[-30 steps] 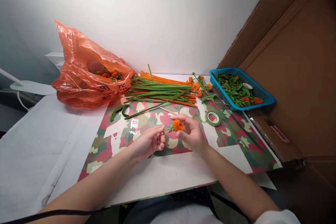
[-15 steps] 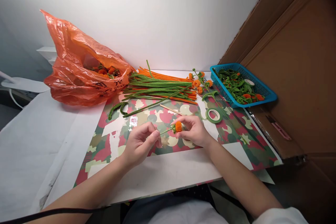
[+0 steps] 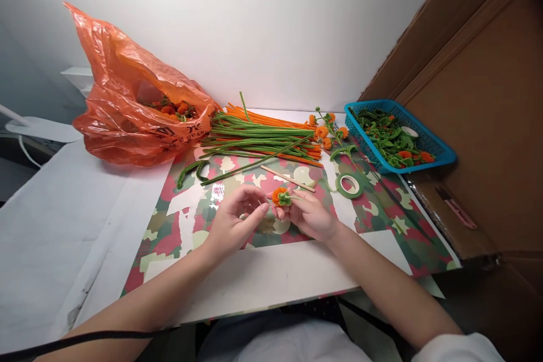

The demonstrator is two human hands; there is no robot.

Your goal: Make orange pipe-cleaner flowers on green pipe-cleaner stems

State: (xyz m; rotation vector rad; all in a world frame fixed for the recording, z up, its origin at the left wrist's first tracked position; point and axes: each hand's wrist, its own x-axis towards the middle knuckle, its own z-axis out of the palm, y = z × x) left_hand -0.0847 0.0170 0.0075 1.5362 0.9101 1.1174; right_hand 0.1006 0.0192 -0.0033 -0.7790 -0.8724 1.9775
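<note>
Nearby, tape roll (image 3: 349, 185), wooden stick (image 3: 287, 179) and blue basket (image 3: 441, 153) surround the hands.

Dark print on the orange plastic bag (image 3: 139, 107) is too small to read.

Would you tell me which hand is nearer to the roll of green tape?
Right. The right hand lies just beside the green tape roll; the left hand sits farther away, beyond the orange flower.

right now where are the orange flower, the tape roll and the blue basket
orange flower (image 3: 280, 196), head view, on the orange petals held in the right hand
tape roll (image 3: 341, 188), head view, on its green front rim
blue basket (image 3: 384, 168), head view, on its near wall
</note>
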